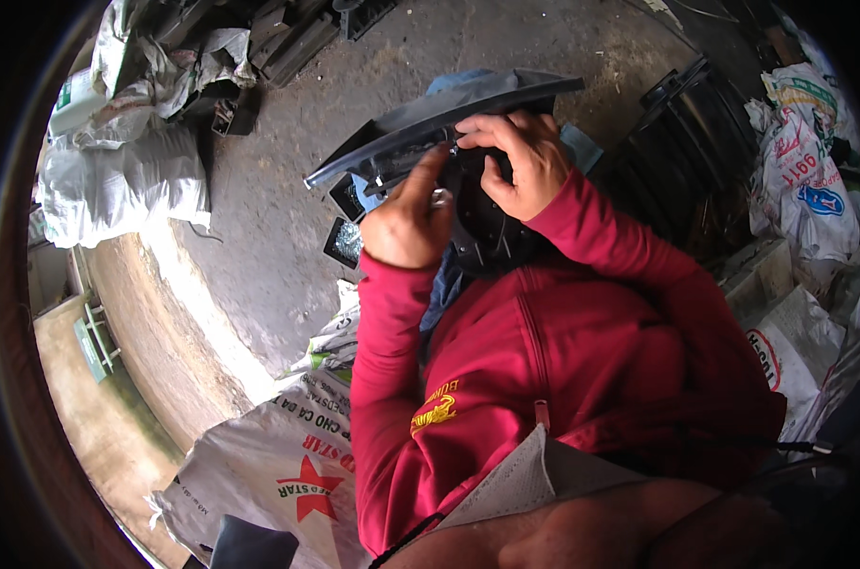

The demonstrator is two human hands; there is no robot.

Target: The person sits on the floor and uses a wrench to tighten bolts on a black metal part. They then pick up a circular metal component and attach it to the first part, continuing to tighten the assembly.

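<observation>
A long black plastic part (420, 121) with a raised, curved edge lies across my lap. Below it is a black piece with holes (482, 213); I cannot tell whether the two are joined. My left hand (406, 223) is closed except for the index finger, which reaches to the part's underside. Something small and shiny shows beside that hand, too small to name. My right hand (525, 161) grips the part from the right, fingertips bent against its inner side and thumb apart. Small black boxes (342, 242) stand by my left wrist, one holding shiny metal bits.
Stacked black plastic parts (686, 142) stand to the right, beside white printed sacks (809, 171). White bags (131, 180) and dark pieces lie at the far left. A white sack with a red star (268, 474) is near my left elbow. Grey concrete floor (278, 161) stretches ahead.
</observation>
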